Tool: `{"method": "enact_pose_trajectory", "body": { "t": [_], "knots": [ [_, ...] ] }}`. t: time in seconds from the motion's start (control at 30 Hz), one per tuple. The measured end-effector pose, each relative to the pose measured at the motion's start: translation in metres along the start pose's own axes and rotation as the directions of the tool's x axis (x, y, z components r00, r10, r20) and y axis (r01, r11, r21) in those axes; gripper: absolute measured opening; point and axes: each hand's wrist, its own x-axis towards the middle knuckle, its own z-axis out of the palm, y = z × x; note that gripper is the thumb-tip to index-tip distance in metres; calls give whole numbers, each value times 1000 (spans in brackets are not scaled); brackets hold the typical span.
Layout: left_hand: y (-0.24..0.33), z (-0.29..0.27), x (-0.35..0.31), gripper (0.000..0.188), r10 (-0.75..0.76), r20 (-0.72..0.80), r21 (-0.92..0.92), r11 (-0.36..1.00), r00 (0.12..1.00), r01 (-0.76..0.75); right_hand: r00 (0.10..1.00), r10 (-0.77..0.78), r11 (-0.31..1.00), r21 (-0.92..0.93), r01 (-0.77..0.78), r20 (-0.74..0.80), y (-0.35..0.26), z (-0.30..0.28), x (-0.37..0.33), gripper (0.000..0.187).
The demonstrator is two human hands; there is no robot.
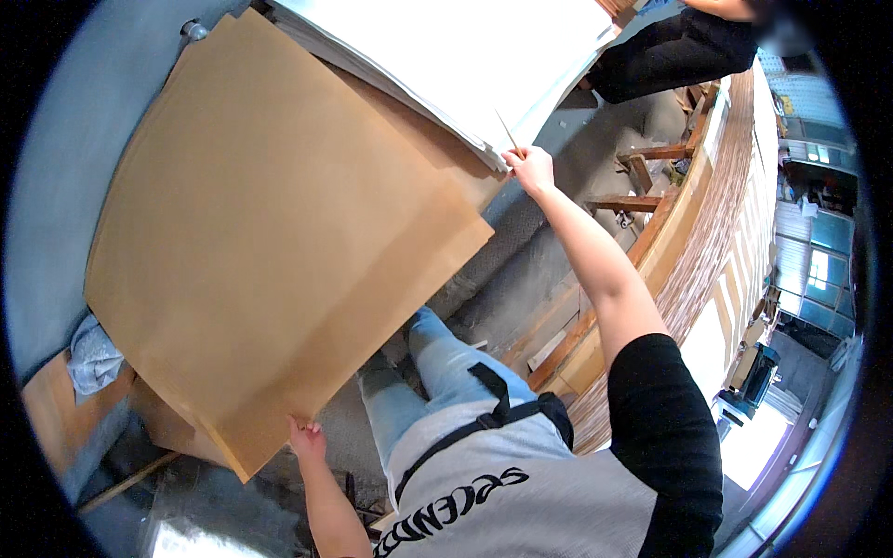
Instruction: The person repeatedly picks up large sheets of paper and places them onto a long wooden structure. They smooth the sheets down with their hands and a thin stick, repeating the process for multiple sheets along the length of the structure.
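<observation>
A stack of large brown paper sheets (279, 214) spreads out in front of me on the left. My left hand (308, 439) pinches its near edge close to the bottom corner; the thumb side shows and some fingertips are hidden. Beyond it lies a thick pile of white sheets (456, 65). At that pile's near right corner, my right hand (532, 171) is closed around a thin pointed stick (508, 131), whose tip points up and away over the white sheets. The right fingers touch or nearly touch the pile's corner; I cannot tell which.
A grey cloth (96, 356) hangs at the left beside the brown stack. To my right runs a long, tall stack of layered sheets (716, 195) on wooden supports (633, 203). Another person in black trousers (684, 51) is at the far right. A wooden pole (130, 481) lies low left.
</observation>
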Motion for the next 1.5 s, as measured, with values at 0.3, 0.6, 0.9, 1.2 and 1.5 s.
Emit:
{"method": "enact_pose_trajectory", "body": {
  "t": [0.3, 0.6, 0.9, 1.2, 1.5],
  "knots": [
    [3, 47, -43, 30, 49, -72, 64, 997, 996, -44, 990, -125, 787, -614, 64, -57, 12, 39, 55, 20],
    [4, 22, -25, 30, -22, -40, 67, 997, 999, 25, 983, -181, 841, -517, 159, 7, -9, -6, 71, 25],
    [3, 24, -29, 29, -32, -72, -17, 999, 997, 31, 985, -173, 973, -152, 174, 21, -26, -34, 79, 31],
    [-1, 26, -33, 30, 28, -9, -8, 1000, 1000, -28, 950, -145, 940, -338, 45, -278, -24, -29, 82, 23],
    [-10, 18, -15, 27, 49, 142, -49, 998, 989, -42, 958, -128, 581, 802, -138, 257, -79, -52, 44, 19]
  ]
}}
